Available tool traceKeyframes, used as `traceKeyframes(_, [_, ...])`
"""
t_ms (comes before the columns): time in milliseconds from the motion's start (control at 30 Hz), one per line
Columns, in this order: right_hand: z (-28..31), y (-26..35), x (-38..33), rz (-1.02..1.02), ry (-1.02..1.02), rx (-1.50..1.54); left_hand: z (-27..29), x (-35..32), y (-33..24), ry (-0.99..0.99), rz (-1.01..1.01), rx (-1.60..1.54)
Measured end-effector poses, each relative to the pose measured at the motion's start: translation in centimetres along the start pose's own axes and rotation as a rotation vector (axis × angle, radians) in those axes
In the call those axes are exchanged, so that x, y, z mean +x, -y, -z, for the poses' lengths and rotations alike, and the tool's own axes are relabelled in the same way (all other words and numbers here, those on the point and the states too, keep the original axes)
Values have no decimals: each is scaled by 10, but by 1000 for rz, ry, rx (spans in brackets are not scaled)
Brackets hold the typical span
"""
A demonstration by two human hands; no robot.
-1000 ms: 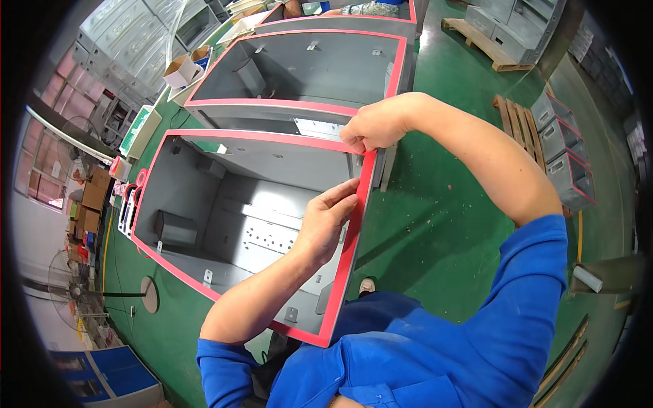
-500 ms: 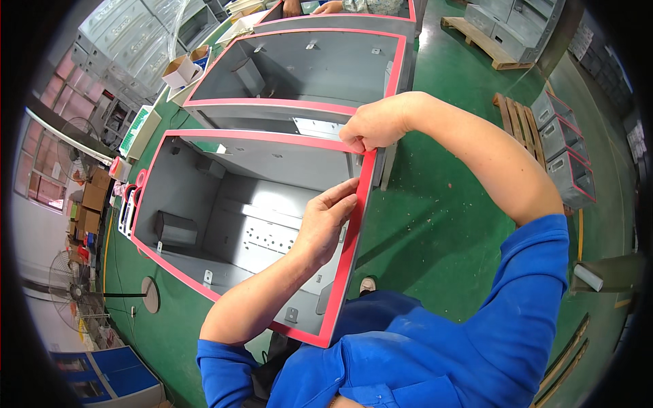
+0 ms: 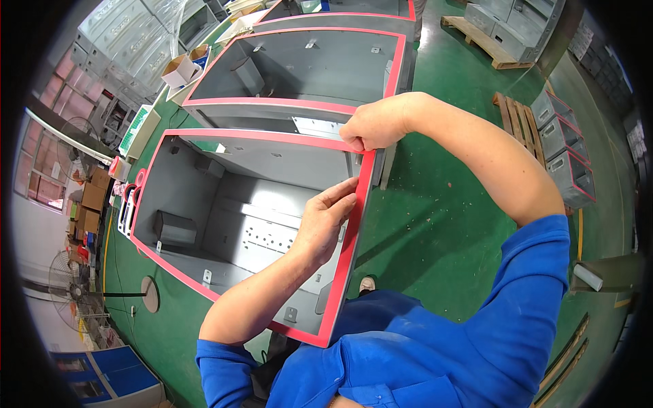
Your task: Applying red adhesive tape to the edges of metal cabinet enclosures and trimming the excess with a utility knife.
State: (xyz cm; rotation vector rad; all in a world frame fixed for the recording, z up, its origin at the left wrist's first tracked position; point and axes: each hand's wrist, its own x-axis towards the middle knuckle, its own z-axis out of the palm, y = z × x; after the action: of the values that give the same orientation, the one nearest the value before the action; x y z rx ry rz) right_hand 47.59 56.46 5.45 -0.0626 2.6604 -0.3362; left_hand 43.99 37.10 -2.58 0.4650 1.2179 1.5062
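A second box (image 3: 272,102) stands just beyond the right hand (image 3: 373,127), bunched at the near box (image 3: 286,155)'s corner, grip unclear; the unclenched left hand (image 3: 324,221) touches its rim (image 3: 341,272).

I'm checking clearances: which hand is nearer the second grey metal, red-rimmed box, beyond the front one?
Right. The right hand is near the second box, at the far right corner of the front box. The left hand is farther, along that box's right rim.

1. The grey box (image 3: 266,216) is showing smooth metal, gleaming in patches;
2. the red strip (image 3: 345,272) is looking matt;
3. the blue shirt (image 3: 381,360) is showing matt cloth;
4. the pallets (image 3: 471,43) are showing bare wood
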Motion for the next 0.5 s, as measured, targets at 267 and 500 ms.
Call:
traceKeyframes(267, [-2, 0, 1, -4, -11, -27, -1, -1, -1, -15, 2, -1])
traceKeyframes(500, [-5, -2, 3, 22, -20, -35, -1, -2, -1, -12, 12, -9])
